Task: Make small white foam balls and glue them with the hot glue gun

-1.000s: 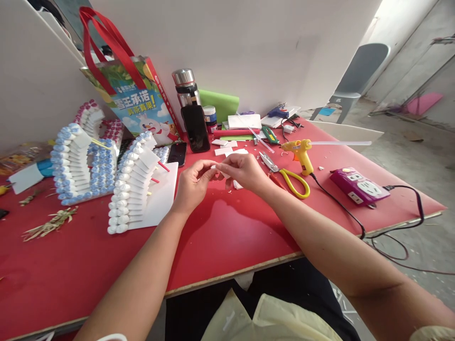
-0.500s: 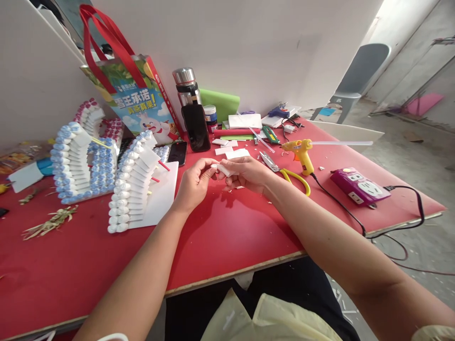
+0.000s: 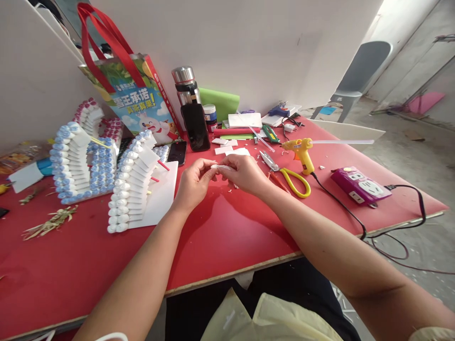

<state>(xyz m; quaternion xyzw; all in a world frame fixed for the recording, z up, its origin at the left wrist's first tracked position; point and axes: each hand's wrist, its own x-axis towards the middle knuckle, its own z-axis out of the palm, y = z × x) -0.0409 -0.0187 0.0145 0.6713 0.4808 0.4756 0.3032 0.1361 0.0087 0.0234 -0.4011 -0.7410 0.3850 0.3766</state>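
Observation:
Above the red table, my left hand (image 3: 194, 183) pinches one end of a small white rolled piece (image 3: 215, 166), which looks like paper or thin foam. My right hand (image 3: 244, 174) closes on its other end, with the fingertips of both hands almost meeting. Most of the piece is hidden by the fingers. Just behind the hands lie flat white rectangular pieces (image 3: 239, 152). To the left stands a curved fan of white strips with rounded tips (image 3: 130, 189) on a white board (image 3: 161, 203).
Scissors with yellow handles (image 3: 296, 183), a yellow glue gun (image 3: 302, 154) and a purple power strip (image 3: 360, 187) lie to the right, with cords. Behind are a phone (image 3: 195, 127), a steel flask (image 3: 183, 80) and a printed bag (image 3: 142, 102). A blue-and-white model (image 3: 71, 161) stands left.
My right hand has turned over so its back now shows, and its fingers have moved in toward the left hand around the white piece. My left hand has barely moved.

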